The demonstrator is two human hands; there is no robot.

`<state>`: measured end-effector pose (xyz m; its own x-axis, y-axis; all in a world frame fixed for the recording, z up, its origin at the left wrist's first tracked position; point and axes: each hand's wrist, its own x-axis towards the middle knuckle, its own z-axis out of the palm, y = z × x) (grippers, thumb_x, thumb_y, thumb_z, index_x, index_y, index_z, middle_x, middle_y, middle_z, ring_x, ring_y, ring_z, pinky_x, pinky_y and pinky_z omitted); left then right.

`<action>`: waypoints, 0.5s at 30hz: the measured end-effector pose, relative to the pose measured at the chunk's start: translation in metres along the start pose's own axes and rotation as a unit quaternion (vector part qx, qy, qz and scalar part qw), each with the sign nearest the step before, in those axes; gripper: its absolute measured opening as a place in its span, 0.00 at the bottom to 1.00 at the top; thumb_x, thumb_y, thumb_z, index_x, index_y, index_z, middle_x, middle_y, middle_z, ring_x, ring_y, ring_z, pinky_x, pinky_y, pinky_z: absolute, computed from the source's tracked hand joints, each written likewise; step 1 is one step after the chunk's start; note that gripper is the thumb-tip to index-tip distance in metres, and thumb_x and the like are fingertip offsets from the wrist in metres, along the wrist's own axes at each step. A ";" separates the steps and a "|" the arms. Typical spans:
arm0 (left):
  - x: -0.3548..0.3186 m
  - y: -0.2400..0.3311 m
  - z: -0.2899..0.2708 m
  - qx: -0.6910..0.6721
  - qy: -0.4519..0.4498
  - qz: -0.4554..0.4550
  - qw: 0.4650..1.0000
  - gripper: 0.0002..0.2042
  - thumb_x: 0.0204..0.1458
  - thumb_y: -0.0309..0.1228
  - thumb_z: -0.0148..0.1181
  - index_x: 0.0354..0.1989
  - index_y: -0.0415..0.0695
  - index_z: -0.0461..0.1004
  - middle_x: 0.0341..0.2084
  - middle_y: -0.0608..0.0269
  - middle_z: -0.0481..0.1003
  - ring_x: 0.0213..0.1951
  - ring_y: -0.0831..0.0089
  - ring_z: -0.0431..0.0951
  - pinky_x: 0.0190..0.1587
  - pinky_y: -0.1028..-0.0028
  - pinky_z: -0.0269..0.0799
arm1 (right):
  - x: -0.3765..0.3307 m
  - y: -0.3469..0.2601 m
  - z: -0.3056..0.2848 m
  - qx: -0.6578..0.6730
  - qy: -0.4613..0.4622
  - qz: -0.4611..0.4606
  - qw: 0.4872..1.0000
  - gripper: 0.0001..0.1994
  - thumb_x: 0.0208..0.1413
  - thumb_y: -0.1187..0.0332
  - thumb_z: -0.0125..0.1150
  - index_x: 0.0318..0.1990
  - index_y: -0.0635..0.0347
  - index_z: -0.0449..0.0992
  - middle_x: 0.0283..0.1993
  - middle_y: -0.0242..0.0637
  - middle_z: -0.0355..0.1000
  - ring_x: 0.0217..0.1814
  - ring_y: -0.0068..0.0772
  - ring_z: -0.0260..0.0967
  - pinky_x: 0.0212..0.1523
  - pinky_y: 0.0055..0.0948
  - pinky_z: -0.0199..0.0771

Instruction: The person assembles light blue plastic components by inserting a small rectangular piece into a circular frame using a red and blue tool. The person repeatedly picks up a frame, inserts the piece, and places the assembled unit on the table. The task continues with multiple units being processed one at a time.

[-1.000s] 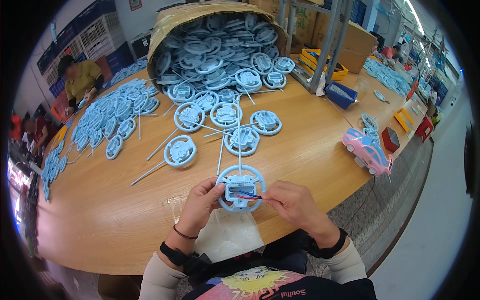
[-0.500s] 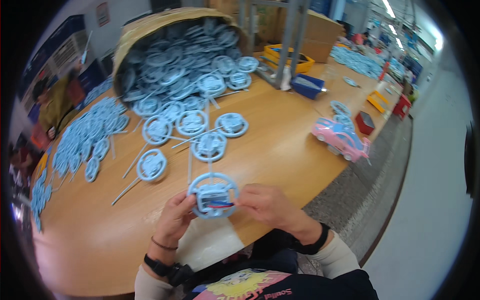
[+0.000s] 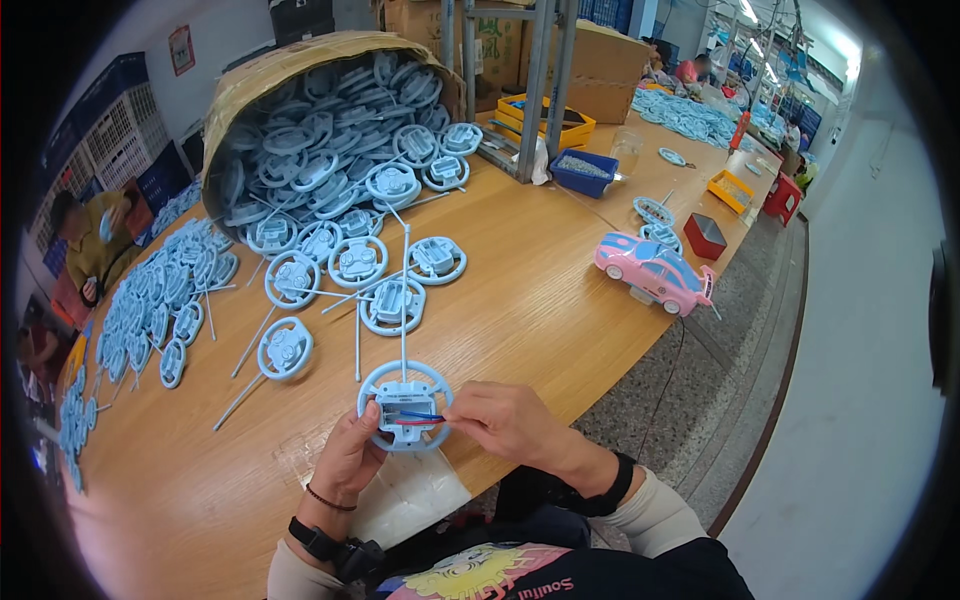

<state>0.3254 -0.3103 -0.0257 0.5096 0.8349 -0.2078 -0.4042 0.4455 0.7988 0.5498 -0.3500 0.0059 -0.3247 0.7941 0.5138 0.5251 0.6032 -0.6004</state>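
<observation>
Over wooden counter, clamping one toy steering wheel in left fingers, wires in right fingers, with one toy car, speckled floor rightward!

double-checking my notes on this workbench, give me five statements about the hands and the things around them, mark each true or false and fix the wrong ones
1. The left hand holds a round light-blue plastic steering wheel. True.
2. The right hand pinches thin red and blue wires at that wheel. True.
3. To the right of both hands is a green toy truck. False: a pink-and-blue plastic toy car is there.
4. A dark-blue plastic bin sits beyond the toy car. True.
5. A black metal bucket at the far side holds red balls. False: a large brown cardboard container there holds piled light-blue wheels.
</observation>
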 end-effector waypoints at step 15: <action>0.018 0.128 -0.153 0.585 0.212 0.286 0.729 0.19 0.55 0.32 0.45 0.56 0.45 0.61 0.51 0.56 0.67 0.52 0.57 0.67 0.53 0.65 0.64 | -0.003 0.001 -0.007 0.068 0.042 0.124 0.989 0.04 0.45 0.77 0.61 0.30 0.66 0.73 0.27 0.40 0.71 0.28 0.34 0.70 0.28 0.26 0.68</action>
<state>0.1668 -0.1889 -0.0129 0.1301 0.9112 0.3909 0.5918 -0.3877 0.7067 0.5569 -0.3526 0.0081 -0.1311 0.9130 0.3863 0.4674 0.4005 -0.7881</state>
